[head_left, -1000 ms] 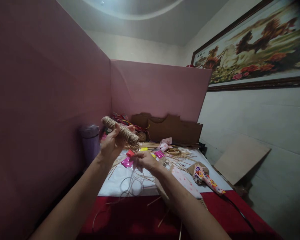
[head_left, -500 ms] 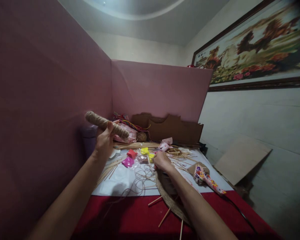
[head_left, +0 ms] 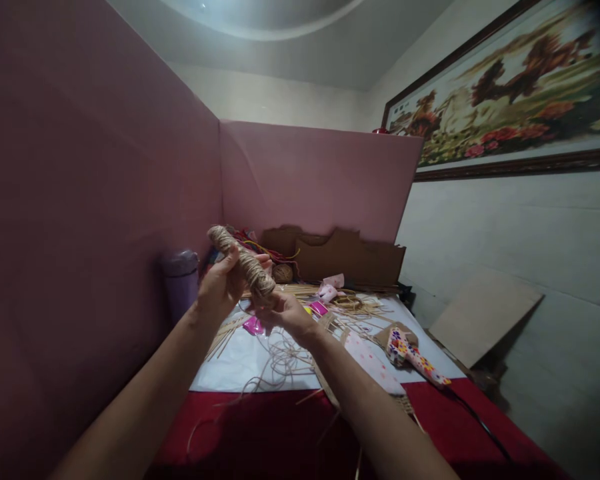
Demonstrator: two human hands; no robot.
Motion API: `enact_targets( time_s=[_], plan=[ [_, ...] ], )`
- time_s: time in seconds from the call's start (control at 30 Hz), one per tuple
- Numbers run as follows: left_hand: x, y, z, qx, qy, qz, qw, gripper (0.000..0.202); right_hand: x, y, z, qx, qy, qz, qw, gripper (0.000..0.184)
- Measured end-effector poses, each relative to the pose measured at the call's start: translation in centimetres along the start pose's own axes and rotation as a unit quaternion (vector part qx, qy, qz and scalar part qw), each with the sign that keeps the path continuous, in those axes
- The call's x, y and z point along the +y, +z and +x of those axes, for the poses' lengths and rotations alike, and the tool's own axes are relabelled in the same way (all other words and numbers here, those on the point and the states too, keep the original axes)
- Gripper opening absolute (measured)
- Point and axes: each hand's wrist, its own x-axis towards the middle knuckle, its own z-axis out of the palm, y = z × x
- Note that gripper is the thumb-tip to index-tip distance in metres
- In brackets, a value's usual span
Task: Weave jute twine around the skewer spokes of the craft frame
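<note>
My left hand (head_left: 219, 287) is closed round a twine-wrapped stick (head_left: 242, 260), held tilted above the table with its upper end to the left. My right hand (head_left: 284, 313) sits just under the stick's lower end, fingers pinched on the loose jute twine (head_left: 275, 360) that trails down in loops onto the white sheet (head_left: 230, 363).
The white sheet lies on a red cloth (head_left: 280, 433). On it are thin wooden sticks (head_left: 225, 330), pink packets (head_left: 253, 325), a flowered glue gun (head_left: 414, 355) with a black cord, and brown cardboard pieces (head_left: 345, 257). A purple bottle (head_left: 180, 280) stands left. Pink boards wall the left and back.
My left hand brought the wrapped stick back to the right and tilted it steeper. My right hand rose from the table to the stick's lower end with the twine.
</note>
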Motion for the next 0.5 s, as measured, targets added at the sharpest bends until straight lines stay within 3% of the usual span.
enact_targets(
  time_s=[0.1, 0.2, 0.27, 0.37, 0.43, 0.5],
  plan=[
    [0.4, -0.4, 0.0, 0.006, -0.019, -0.010, 1.000, 0.022, 0.3, -0.9, -0.2, -0.010, 0.038, 0.003, 0.999, 0.033],
    [0.9, -0.8, 0.1, 0.020, -0.053, 0.003, 0.998, 0.020, 1.0, -2.4, 0.1, 0.109, 0.037, 0.014, 0.993, 0.036],
    [0.8, -1.2, 0.3, 0.028, -0.051, 0.048, 0.997, 0.017, 1.1, -3.5, 0.6, 0.221, -0.003, 0.033, 0.975, 0.037],
    [0.1, -2.3, 1.0, 0.062, 0.022, 0.123, 0.990, 0.016, 0.9, -4.7, 0.6, 0.310, -0.062, 0.051, 0.947, 0.037],
    [-0.4, -3.0, 1.6, 0.083, 0.064, 0.114, 0.988, 0.020, 0.8, -5.3, -0.1, 0.278, -0.027, 0.041, 0.959, 0.039],
    [-0.6, -3.4, 2.0, 0.090, 0.085, 0.093, 0.988, 0.014, 1.0, -5.7, -1.0, 0.162, 0.093, -0.039, 0.982, 0.043]
  ],
)
